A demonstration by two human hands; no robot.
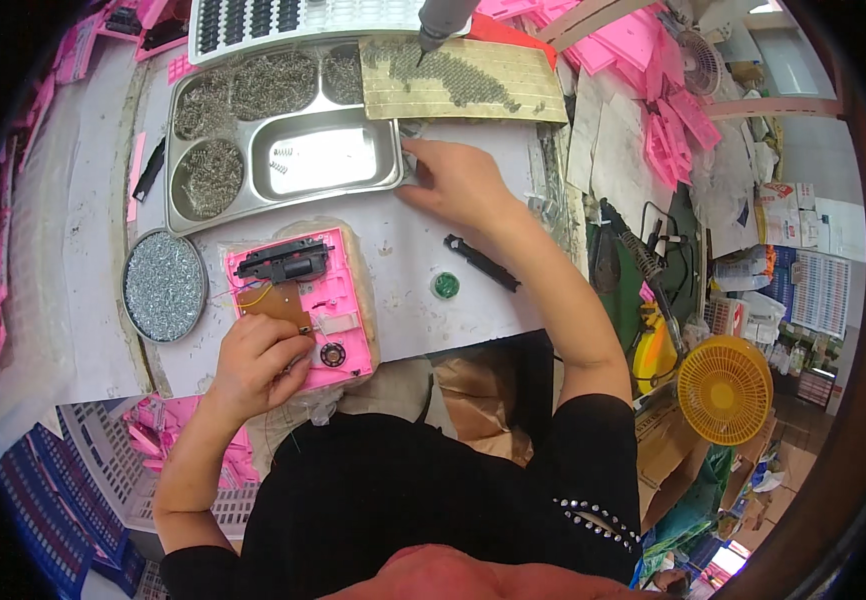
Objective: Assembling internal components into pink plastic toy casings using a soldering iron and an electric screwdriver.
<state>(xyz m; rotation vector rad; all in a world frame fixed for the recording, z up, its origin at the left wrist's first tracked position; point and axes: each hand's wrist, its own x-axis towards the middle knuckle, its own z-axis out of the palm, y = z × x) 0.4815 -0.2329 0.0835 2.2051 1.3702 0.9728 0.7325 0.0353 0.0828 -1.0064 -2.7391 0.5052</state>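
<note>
On the table before me lies a pink plastic casing [351, 278], with a black mechanism [288, 262], a brown circuit board [275, 303], thin wires and a small round dark part [332, 354] in it. My left hand [261, 362] is closed on its lower left side, fingers bent over the board's lower edge. My right hand [461, 182] is at the right rim of a compartmented metal tray [253, 213]. Its thumb and forefinger are apart, and I see nothing held between them; the other fingers are partly hidden. Two small springs [281, 160] lie in the tray's large compartment.
Many springs [211, 178] fill the tray's other compartments. A round dish of small metal parts [164, 286] stands left of the casing. A black strip [481, 262] and a green round piece [444, 286] lie to the right. An electric screwdriver [443, 18] hangs above a cardboard sheet [463, 80].
</note>
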